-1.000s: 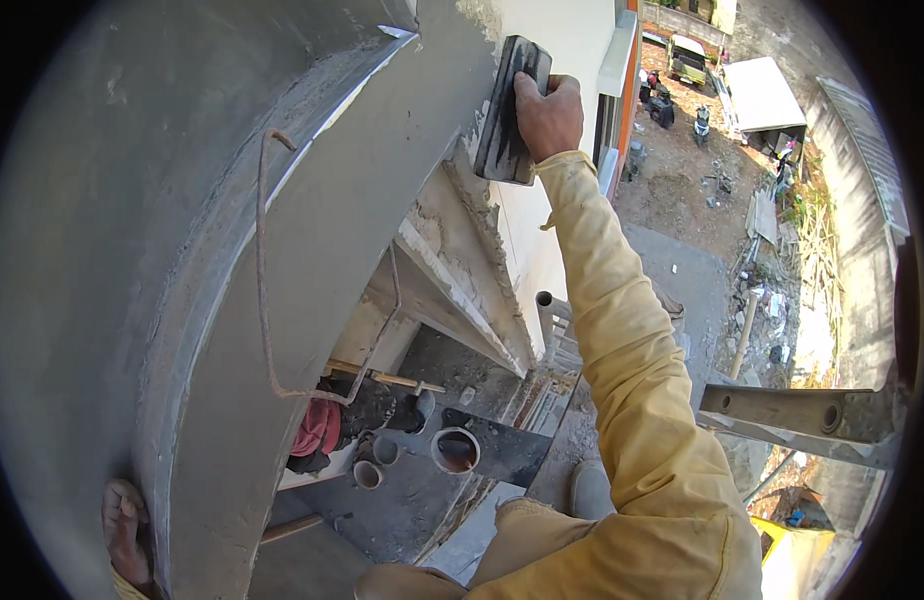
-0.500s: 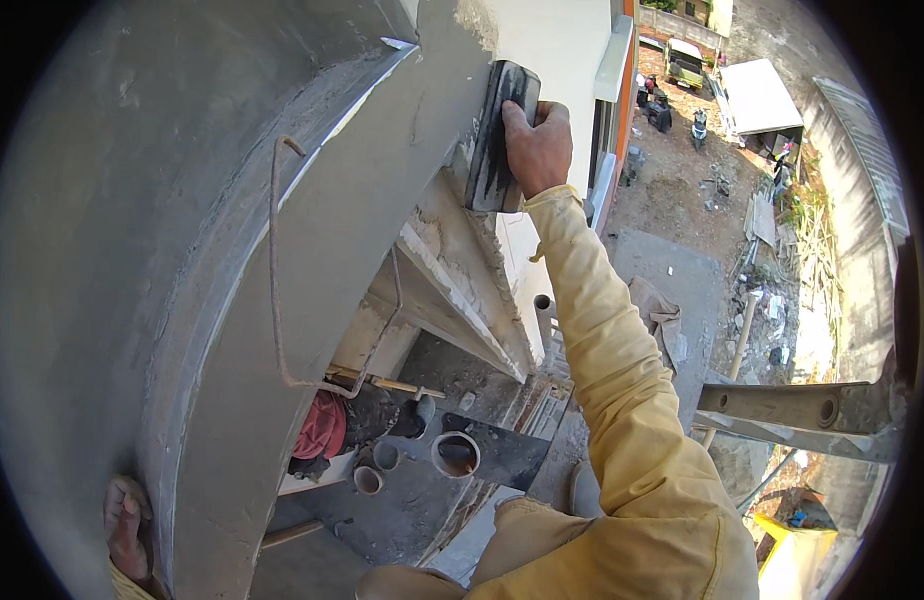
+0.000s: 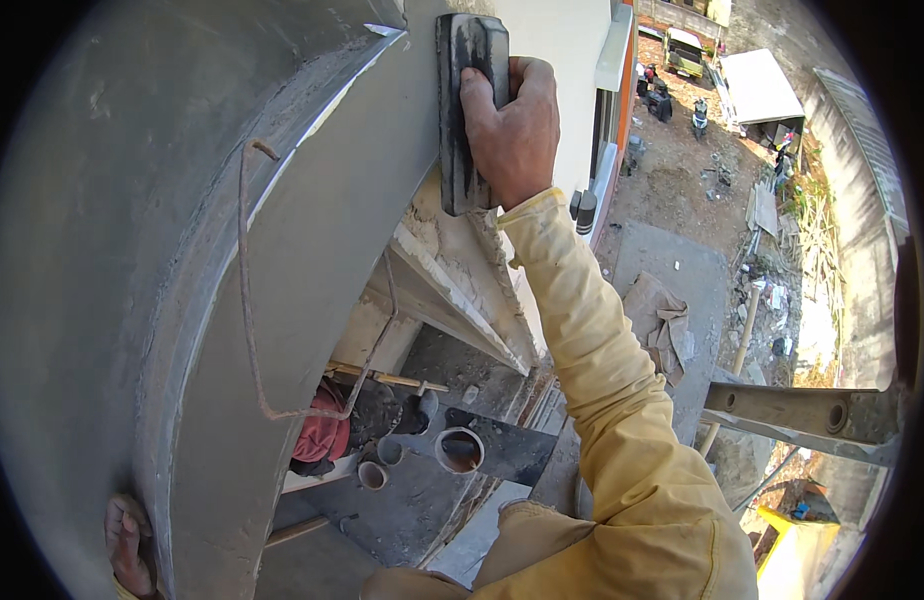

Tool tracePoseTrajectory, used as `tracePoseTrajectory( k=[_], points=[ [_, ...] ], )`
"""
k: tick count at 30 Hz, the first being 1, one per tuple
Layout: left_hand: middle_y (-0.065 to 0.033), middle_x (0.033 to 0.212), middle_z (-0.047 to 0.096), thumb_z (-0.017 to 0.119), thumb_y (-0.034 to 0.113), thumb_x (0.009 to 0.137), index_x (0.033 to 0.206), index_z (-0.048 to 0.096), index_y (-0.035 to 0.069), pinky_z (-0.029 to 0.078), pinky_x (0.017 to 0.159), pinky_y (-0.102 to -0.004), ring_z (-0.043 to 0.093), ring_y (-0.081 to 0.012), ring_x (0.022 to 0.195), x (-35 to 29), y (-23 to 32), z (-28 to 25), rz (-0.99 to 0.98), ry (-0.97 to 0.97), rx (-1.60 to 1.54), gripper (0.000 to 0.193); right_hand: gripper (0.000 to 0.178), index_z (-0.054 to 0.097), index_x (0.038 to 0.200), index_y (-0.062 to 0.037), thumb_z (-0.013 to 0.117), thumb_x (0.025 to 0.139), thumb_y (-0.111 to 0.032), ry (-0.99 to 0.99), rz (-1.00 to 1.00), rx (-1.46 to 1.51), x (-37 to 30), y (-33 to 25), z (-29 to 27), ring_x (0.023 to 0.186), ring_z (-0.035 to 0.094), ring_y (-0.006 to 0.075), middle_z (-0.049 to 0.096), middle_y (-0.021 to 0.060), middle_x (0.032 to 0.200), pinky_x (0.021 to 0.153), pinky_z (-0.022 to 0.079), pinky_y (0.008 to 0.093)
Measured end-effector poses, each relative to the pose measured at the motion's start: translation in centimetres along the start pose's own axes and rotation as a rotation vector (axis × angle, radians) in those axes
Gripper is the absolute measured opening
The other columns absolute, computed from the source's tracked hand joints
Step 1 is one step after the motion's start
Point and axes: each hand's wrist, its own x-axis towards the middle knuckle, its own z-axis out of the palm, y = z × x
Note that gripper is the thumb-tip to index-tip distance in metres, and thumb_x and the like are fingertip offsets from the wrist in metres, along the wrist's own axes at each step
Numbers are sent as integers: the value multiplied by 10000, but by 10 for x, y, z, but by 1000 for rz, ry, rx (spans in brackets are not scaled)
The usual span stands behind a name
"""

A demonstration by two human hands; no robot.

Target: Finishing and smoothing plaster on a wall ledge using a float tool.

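My right hand (image 3: 514, 130) grips a black, worn plastering float (image 3: 472, 120), its fingers wrapped round the far side and the thumb on the near edge. The float lies against the upper end of a grey plastered band (image 3: 312, 230), where it meets a pale wall. At the lower left my left hand (image 3: 129, 545) rests by the band's raised edge, against the grey wall (image 3: 72, 300). Its fingers are curled; whatever they may hold is hidden. Between the hands, a bent rusty steel bar (image 3: 250, 290) sticks out across the band.
Far below stand several buckets (image 3: 459, 450) near a red cloth (image 3: 320, 435). A metal beam (image 3: 802, 408) juts in from the right. Ledges with rough edges (image 3: 462, 270) lie under the float. A parked vehicle (image 3: 684, 52) and a white-roofed shelter (image 3: 760, 85) are on the ground.
My right hand has moved the float left and slightly up along the plaster, and the float stands more upright in view. My left hand stays almost where it was.
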Motion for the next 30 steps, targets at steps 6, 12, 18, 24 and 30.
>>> tracePoseTrajectory(
  k=[6,12,18,24,30],
  points=[
    [38,771,330,534,430,1020,836,414,129,265,668,-250,330,-87,726,-1,6,3,27,2,34,373,495,570,1119,53,702,863,-350,14,199,-234,29,53,6,1021,634,417,625,247,1133,902,498,479],
    [30,774,335,507,444,1027,819,403,128,267,668,-253,339,-95,731,1,0,5,44,31,33,393,512,571,1114,88,701,871,-343,-118,485,-205,-16,102,-12,917,665,369,657,244,1042,848,521,448],
    [35,753,344,506,439,1032,820,409,129,267,660,-253,337,-90,713,-2,7,7,41,35,38,388,469,590,1075,90,707,896,-327,-147,323,235,-38,50,-10,851,652,276,668,190,926,795,520,383],
    [43,736,346,533,450,1023,829,429,119,273,647,-251,344,-82,695,-3,9,11,-10,111,22,398,501,596,1093,79,727,873,-352,-60,306,-69,15,104,-5,926,670,386,679,245,992,846,524,434],
    [44,733,343,544,449,1017,834,424,119,275,651,-251,344,-82,698,-3,-9,-3,42,69,2,396,458,587,1149,61,728,897,-295,-136,243,204,-36,78,-26,928,659,294,654,210,1039,848,520,391]
  ],
)
